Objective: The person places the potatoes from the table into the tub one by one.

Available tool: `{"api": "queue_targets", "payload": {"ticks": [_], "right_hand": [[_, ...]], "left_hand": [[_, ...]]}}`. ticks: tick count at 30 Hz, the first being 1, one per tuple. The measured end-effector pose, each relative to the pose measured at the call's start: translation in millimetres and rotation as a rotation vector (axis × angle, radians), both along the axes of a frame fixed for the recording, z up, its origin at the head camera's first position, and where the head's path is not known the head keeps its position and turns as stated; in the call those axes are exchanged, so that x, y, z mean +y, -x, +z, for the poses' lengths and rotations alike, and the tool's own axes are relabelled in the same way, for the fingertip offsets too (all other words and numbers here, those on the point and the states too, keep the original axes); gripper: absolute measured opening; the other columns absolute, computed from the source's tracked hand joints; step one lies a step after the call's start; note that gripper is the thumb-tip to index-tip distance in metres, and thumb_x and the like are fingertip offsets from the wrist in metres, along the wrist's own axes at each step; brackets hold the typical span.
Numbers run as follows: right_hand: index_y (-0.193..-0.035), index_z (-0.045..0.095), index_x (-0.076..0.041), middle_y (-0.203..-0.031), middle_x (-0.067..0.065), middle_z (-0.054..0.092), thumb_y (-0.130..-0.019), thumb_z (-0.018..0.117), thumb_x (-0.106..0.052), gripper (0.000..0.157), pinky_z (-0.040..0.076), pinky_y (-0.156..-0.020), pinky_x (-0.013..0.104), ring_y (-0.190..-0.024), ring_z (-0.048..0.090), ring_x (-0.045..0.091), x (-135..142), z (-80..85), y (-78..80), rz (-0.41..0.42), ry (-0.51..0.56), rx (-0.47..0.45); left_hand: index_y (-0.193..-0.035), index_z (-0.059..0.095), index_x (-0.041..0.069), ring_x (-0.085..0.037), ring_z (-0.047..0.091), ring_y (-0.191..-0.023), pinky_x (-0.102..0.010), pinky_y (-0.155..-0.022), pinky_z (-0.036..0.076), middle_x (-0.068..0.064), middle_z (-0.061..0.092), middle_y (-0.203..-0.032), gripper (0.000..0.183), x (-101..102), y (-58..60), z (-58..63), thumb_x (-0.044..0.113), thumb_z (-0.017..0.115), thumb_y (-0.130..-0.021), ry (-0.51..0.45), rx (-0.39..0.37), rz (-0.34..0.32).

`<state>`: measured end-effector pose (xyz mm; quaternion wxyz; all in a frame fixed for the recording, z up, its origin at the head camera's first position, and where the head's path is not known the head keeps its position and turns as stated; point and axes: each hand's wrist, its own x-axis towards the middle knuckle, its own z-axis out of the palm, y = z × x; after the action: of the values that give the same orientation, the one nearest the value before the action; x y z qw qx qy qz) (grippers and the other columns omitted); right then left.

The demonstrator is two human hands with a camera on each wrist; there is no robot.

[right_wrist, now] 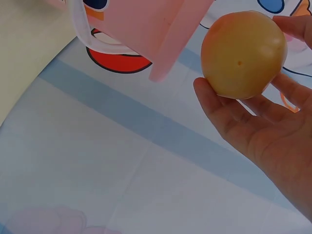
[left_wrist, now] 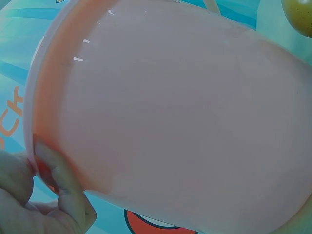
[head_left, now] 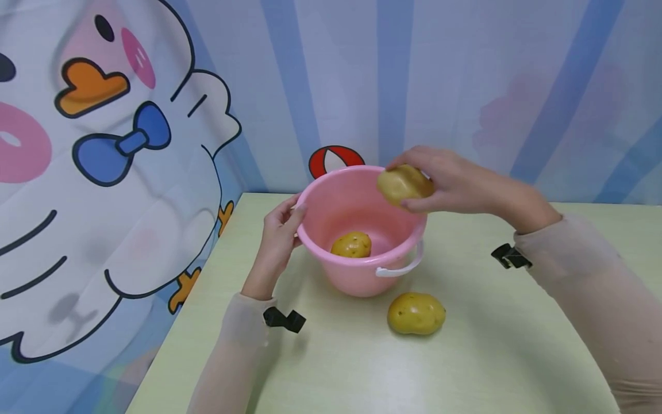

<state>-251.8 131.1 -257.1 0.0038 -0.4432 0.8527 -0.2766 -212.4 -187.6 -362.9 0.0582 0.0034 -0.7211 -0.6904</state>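
Note:
My left hand (head_left: 277,244) grips the left rim of a pink bucket (head_left: 357,282), thumb on one side and fingers on the other. In the left wrist view, the bucket's wall (left_wrist: 180,107) fills most of the picture. My right hand (head_left: 450,181) holds a yellow potato (head_left: 404,185) above the bucket's right rim, fingers and thumb around it. That potato (right_wrist: 243,54) shows plainly in the right wrist view, apart from the bucket. Inside the bucket lies a second potato (head_left: 351,245). A third potato (head_left: 416,313) rests on the table in front of the bucket.
The bucket's white handle (head_left: 400,269) hangs down at its front right. A pale table (head_left: 341,368) carries everything. Behind it stands a striped blue backdrop (head_left: 445,75), and a cartoon bird print (head_left: 129,230) covers the left side.

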Motion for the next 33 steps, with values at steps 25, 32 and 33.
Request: {"api": "queue_targets", "payload": {"ticks": [25, 32, 33], "right_hand": [[-0.135, 0.053, -0.006, -0.127, 0.006, 0.056, -0.087, 0.073, -0.014, 0.052, 0.057, -0.083, 0.042, -0.111, 0.055, 0.025, -11, -6.5, 3.8, 0.024, 0.003, -0.016], [-0.134, 0.053, -0.007, -0.127, 0.007, 0.056, -0.088, 0.072, -0.015, 0.05, 0.057, -0.085, 0.047, -0.113, 0.055, 0.028, -8, -8.5, 4.7, 0.025, 0.008, -0.023], [-0.134, 0.054, -0.007, -0.127, 0.007, 0.056, -0.089, 0.072, -0.014, 0.049, 0.057, -0.085, 0.046, -0.113, 0.055, 0.028, -8, -8.9, 4.7, 0.025, 0.008, -0.024]], "left_hand": [[-0.144, 0.054, 0.012, -0.019, 0.059, -0.077, -0.026, -0.067, 0.06, -0.011, 0.055, -0.093, 0.045, 1, 2.0, -0.9, 0.028, 0.059, -0.102, -0.017, -0.003, 0.011], [-0.144, 0.054, 0.013, -0.034, 0.06, -0.089, -0.038, -0.078, 0.06, -0.021, 0.056, -0.103, 0.045, 0, 2.6, -0.9, 0.029, 0.059, -0.102, -0.014, -0.014, 0.003], [-0.144, 0.054, 0.013, -0.034, 0.06, -0.089, -0.038, -0.078, 0.06, -0.021, 0.056, -0.104, 0.045, 0, 2.6, -1.0, 0.029, 0.059, -0.102, -0.016, -0.015, 0.002]]}}
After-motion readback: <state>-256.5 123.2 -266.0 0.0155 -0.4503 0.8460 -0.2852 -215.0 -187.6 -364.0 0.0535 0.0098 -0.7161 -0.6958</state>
